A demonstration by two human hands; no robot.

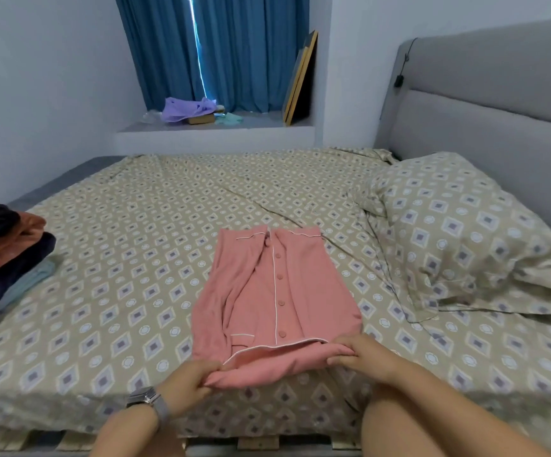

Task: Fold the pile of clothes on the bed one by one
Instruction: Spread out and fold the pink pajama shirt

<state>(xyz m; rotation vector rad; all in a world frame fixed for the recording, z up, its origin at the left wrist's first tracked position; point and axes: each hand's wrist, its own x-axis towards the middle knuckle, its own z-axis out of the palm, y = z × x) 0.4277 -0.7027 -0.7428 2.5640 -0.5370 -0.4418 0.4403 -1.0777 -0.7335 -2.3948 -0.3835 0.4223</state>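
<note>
Folding the near end of the pink pyjama shirt (pixel 275 301) away from the person, toward its far end, is judged to be the step in hand. The shirt lies flat near the middle of the bed (pixel 129 258), button placket up, sides already turned in to a narrow strip. To do this well, both corners should rise together and travel level, so the near edge lands square on the far edge; the left sleeve, which ripples along that side, should stay tucked and not slide out. A light press along the new crease is advised.

Left hand (pixel 188 379): closed in a pinch on the near left corner of the shirt, thumb over, fingers beneath, cloth bunched between them. Right hand (pixel 363 356): likewise clenched on the near right corner, fingertips curled into the fabric. Both grips are narrow; the fold of cloth fills them.

Folded dark and orange garments (pixel 3 258) sit stacked at the left edge of the bed, well apart from the shirt
</note>
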